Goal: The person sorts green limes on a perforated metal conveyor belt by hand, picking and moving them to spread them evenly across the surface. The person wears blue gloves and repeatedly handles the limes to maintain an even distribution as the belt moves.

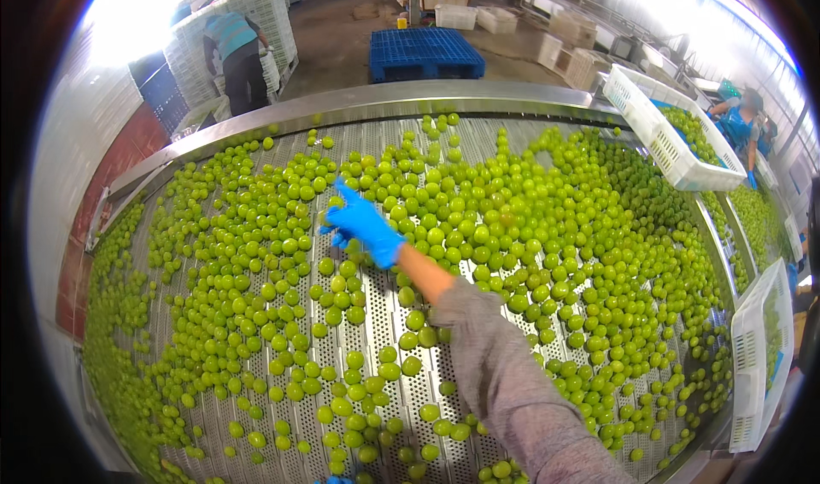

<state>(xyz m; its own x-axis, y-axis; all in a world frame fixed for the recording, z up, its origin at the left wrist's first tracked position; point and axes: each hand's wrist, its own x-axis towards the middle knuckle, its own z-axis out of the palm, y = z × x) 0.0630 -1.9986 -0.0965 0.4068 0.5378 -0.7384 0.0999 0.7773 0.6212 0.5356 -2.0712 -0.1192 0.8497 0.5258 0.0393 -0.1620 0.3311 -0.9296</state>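
My right hand [362, 224], in a blue glove, reaches over a perforated metal conveyor bed [378, 304]. Its thumb stands apart from curled fingers. A round green fruit [336, 201] shows between thumb and fingers; whether it is gripped or lies behind them I cannot tell. Loose green fruits [442, 228], plum-like and glossy, surround the hand, crowded on the right and in patches on the left. At the bottom edge only a sliver of blue glove shows, my left hand [334, 480]; the rest of it is out of frame, and any hold is hidden.
A steel rail [410, 98] bounds the far side. White plastic crates [669, 154] [759, 356] holding green fruit sit along the right edge. Beyond stand a blue pallet [426, 55] and stacked crates [262, 10]. One person [237, 55] bends there; another person [737, 122] is at right.
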